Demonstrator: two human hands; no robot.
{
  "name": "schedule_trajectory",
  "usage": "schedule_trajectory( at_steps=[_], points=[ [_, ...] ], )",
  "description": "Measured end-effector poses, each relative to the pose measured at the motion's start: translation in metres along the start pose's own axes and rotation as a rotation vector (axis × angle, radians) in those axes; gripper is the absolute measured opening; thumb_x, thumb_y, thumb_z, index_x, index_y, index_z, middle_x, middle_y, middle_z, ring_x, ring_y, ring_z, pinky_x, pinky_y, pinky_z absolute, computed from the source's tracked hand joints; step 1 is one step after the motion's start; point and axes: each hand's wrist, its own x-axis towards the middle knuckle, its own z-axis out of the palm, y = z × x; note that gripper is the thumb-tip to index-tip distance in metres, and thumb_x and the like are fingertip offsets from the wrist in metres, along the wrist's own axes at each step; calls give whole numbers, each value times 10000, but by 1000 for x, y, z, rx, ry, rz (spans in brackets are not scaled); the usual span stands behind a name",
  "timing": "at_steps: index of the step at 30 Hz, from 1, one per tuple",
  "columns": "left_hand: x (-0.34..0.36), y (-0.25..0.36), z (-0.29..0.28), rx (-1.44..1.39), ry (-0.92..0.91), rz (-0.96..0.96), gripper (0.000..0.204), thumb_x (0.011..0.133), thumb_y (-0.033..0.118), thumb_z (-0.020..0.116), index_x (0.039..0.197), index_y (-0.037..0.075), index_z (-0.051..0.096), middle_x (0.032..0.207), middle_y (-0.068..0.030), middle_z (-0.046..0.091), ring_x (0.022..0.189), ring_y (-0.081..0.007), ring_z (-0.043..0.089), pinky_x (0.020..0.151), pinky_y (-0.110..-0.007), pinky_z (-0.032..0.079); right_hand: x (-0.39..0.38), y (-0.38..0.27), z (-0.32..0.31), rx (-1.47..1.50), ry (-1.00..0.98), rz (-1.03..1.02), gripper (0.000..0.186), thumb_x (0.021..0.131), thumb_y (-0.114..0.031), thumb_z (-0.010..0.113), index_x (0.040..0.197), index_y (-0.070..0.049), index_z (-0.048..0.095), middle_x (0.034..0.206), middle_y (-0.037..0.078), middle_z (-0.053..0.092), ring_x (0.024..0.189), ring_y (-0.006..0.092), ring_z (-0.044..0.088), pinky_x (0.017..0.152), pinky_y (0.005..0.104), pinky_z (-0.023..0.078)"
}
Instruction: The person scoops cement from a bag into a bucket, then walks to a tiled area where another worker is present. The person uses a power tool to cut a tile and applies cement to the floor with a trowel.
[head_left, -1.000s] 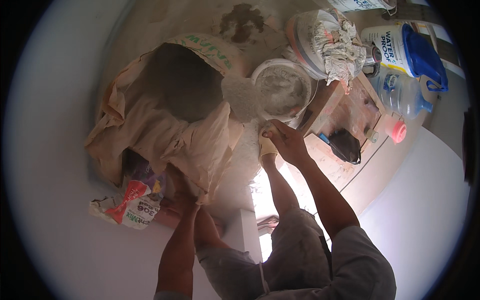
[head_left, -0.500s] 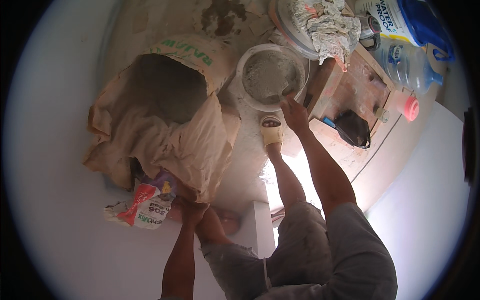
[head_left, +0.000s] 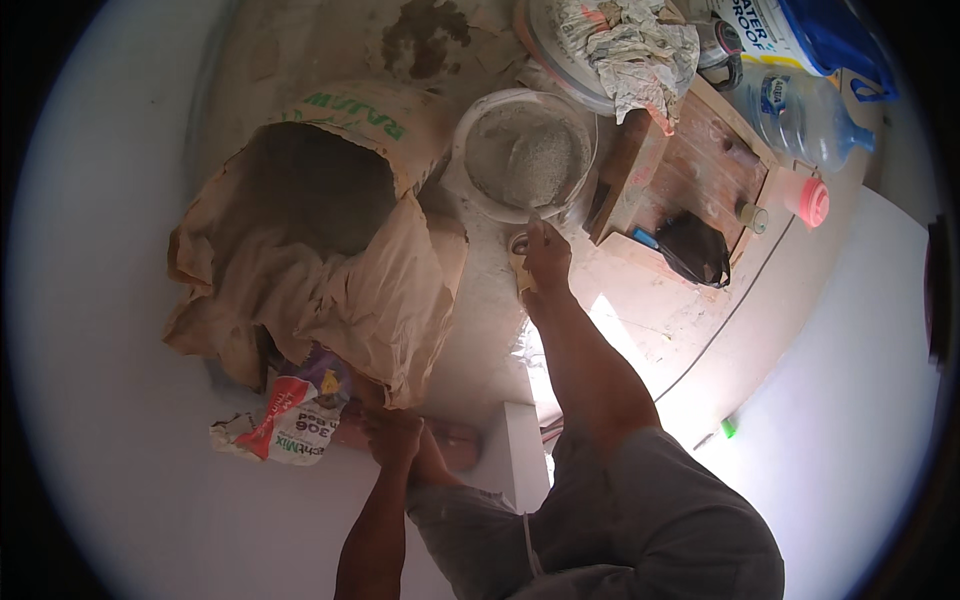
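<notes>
A round pale bucket (head_left: 457,180) holds grey powder, like dry cement. Over its near rim reaches my right hand (head_left: 547,258), closed round the handle of a trowel (head_left: 536,218). Its blade lies inside the bucket under a mound of grey powder (head_left: 545,165). To the left a large brown paper sack (head_left: 400,280) gapes wide, dark inside, with its torn edges crumpled. My left hand (head_left: 393,435) is closed just below the sack's lower edge, beside my knee; what its fingers grip is hidden. A red-and-white printed bag (head_left: 290,420) lies left of that hand.
A wooden tray-like frame (head_left: 690,185) right of the bucket holds a black plastic bag (head_left: 695,248) and a small jar (head_left: 752,217). Beyond stand a lidded tub with crumpled paper (head_left: 640,55), a large water bottle (head_left: 805,115) and a pink-lidded container (head_left: 812,202). A cable crosses the floor.
My right hand has drawn back and left to the bucket's near rim, and a powder mound now shows over the trowel blade. My left hand has barely shifted. The view has moved slightly.
</notes>
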Motion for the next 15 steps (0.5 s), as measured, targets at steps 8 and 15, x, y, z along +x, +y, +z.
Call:
schedule_trajectory(
  at_steps=[8,15],
  points=[
    [7,-7,15,-28,86,-7,1151,760,609,677,1484,-89,117,1493,-328,256,1166,-481,556,977,-478,508,-24,-23,-11,-264,-97,-128,313,945,-324,566,1148,-98,638,1008,178,675,905,394,656,788,458,516],
    [-13,3,-4,-126,150,-37,943,818,460,603,1451,-105,192,1370,-349,401,1147,-481,564,961,-484,514,10,-20,-55,-763,38,-655,251,969,-292,532,1123,-111,612,974,215,653,884,413,653,726,498,538]
  ],
)
